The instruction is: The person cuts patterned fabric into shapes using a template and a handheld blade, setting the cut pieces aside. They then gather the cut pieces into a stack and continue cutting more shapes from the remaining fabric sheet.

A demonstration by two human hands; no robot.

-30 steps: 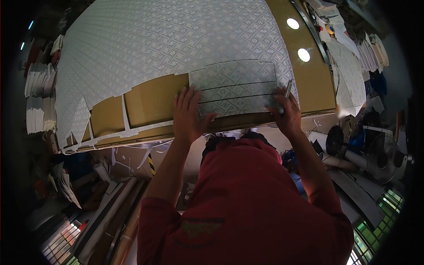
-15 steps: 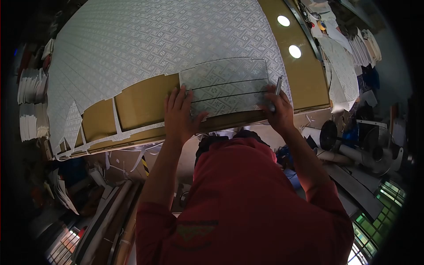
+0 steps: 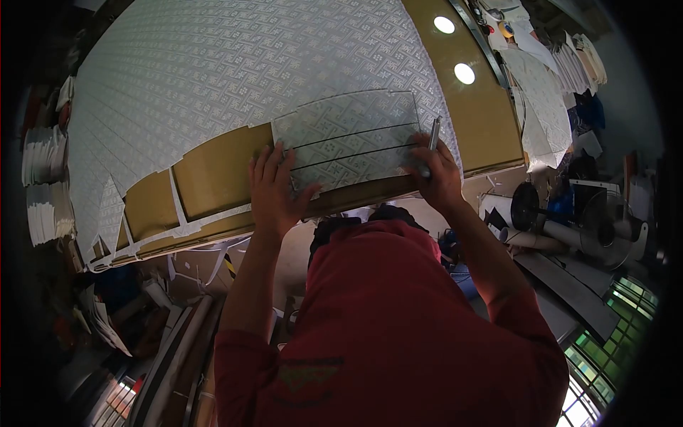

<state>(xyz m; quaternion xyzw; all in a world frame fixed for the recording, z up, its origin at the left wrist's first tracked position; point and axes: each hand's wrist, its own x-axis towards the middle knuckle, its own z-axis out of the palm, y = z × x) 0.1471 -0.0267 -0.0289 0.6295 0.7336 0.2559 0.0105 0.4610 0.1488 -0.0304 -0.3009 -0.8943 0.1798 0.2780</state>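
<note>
A clear template (image 3: 348, 146) with two dark lines across it lies on the grey patterned fabric (image 3: 235, 78) near the table's front edge. The fabric's pattern shows through it. My left hand (image 3: 276, 188) is spread over the template's left edge, fingers flat and thumb apart. At the right edge, my right hand (image 3: 440, 176) is closed around a slim silver utility knife (image 3: 434, 135), which points away from me. Some of the right fingers touch the template. The knife's lower part is hidden in the hand.
Brown table surface (image 3: 213, 174) shows left of the template, with narrow fabric strips (image 3: 176, 196) along it. A metal ruler (image 3: 484, 43) lies at the back right near papers (image 3: 544, 107). Paper stacks (image 3: 46, 156) stand at the left. A fan (image 3: 526, 206) stands low on the right.
The whole view has shifted slightly, so the table and hands appear a little further left. Both hands stay at the template's edges, and the knife remains in my right hand.
</note>
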